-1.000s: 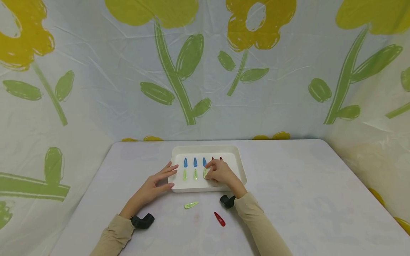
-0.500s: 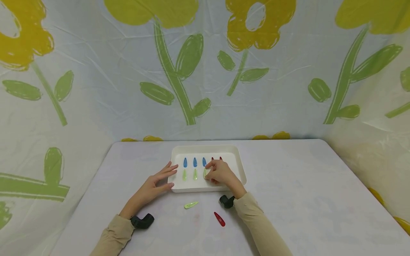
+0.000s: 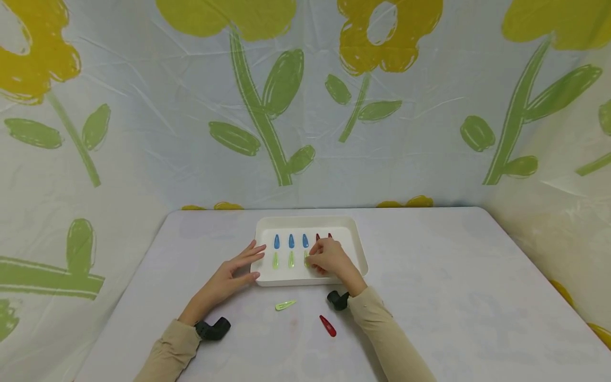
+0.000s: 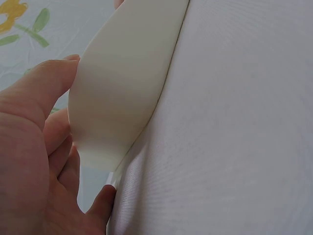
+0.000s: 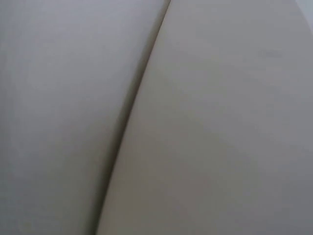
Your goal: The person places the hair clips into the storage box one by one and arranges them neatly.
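A white tray [image 3: 305,282] holds a row of three blue hair clips [image 3: 291,241] with red hair clips [image 3: 330,235] beside them, partly covered by my right hand. Below the blue ones lie three light green hair clips [image 3: 291,259]. My right hand [image 3: 331,257] has its curled fingers on the rightmost green hair clip [image 3: 306,258]; its fingertips are partly hidden. My left hand [image 3: 229,277] rests with fairly straight, spread fingers at the tray's left end. In the left wrist view, the thumb and fingers touch the tray wall [image 4: 117,88].
In front of the tray, a green hair clip [image 3: 285,305] and a red hair clip [image 3: 328,326] lie on the white table [image 3: 453,297]. A flower-printed sheet [image 3: 406,159] hangs behind and at the sides. The right wrist view shows only the tray's outer wall [image 5: 205,122] and the tabletop.
My right hand's fingers have shifted slightly right, leaving more of the blue clip beside them visible. My left hand and the two loose clips stay put.
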Demonstrator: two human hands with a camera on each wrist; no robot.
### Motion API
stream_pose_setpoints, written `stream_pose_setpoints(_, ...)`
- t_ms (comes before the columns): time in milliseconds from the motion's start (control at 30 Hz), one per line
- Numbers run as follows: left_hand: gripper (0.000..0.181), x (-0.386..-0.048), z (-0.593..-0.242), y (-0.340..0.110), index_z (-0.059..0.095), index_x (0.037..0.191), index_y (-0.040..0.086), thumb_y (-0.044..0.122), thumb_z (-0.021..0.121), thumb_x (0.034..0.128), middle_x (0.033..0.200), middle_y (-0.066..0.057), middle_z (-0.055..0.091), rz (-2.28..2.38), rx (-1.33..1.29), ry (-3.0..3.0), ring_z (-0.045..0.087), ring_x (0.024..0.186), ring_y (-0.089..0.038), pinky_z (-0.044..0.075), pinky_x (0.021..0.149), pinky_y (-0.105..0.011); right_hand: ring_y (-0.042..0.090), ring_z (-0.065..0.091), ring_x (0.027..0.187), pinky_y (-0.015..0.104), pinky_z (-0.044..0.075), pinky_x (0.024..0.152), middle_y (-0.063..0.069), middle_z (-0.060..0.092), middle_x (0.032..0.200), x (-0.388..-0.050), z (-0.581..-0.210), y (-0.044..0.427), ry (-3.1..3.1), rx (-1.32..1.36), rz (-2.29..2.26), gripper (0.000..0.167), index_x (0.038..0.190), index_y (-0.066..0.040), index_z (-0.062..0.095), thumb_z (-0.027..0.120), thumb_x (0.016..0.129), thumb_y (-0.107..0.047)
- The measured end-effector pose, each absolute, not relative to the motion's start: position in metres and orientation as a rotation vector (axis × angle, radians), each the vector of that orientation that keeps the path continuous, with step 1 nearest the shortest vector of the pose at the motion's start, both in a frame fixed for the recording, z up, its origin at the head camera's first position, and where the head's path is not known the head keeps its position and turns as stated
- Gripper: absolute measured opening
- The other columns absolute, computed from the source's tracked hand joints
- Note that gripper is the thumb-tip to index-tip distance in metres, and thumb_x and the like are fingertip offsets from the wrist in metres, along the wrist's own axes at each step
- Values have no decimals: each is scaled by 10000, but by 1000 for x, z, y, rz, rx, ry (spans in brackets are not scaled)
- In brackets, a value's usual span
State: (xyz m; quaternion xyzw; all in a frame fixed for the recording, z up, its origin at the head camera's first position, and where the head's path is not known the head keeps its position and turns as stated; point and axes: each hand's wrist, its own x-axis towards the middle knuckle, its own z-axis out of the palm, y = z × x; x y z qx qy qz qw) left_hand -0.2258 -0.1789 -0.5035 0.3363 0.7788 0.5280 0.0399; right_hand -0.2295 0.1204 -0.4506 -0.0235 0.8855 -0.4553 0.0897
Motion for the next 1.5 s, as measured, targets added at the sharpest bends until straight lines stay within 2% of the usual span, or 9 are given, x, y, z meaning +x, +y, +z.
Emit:
stream_pose_setpoints(167,539,-225,-502,-179,528,1430,41,103,707,926,1572,-21,381,1623,1023,2385,102,1521,-230,94,1135,-135,99,496,446,212,442,443,25,591,557,-227,-450,120,2667,-25,-1296,182,721,-34,677,762,863,-111)
stream_pose_setpoints(367,532,-225,-503,-178,527,1425,24,104,703,929,1571,-48,380,1629,1024,2386,97,1521,-251,92,1131,-132,86,465,433,201,411,433,3,559,520,-227,-452,118,2693,0,-1286,209,677,-39,684,765,855,-112)
stream_pose_setpoints(667,527,-224,-501,-178,534,1425,43,108,703,930,1571,-39,381,1641,999,2372,91,1522,-245,95,1132,-138,85,462,419,198,402,422,-3,554,506,-227,-451,117,2701,1,-1277,199,680,-37,695,764,852,-111)
stream_pose_setpoints(1233,520,-224,-501,-176,537,1420,35,95,699,930,1568,-57,384,1647,1021,2368,98,1519,-266,100,1128,-128,104,521,441,223,472,458,42,587,550,-224,-439,122,2701,-9,-1270,215,720,-1,674,746,879,-127)
stream_pose_setpoints(1500,526,-224,-500,-177,540,1421,48,73,703,922,1567,-41,386,1646,1000,2366,93,1522,-237,95,1129,-135,152,563,465,251,496,466,92,638,629,-221,-427,120,2755,-60,-1317,208,727,-27,660,750,883,-131)
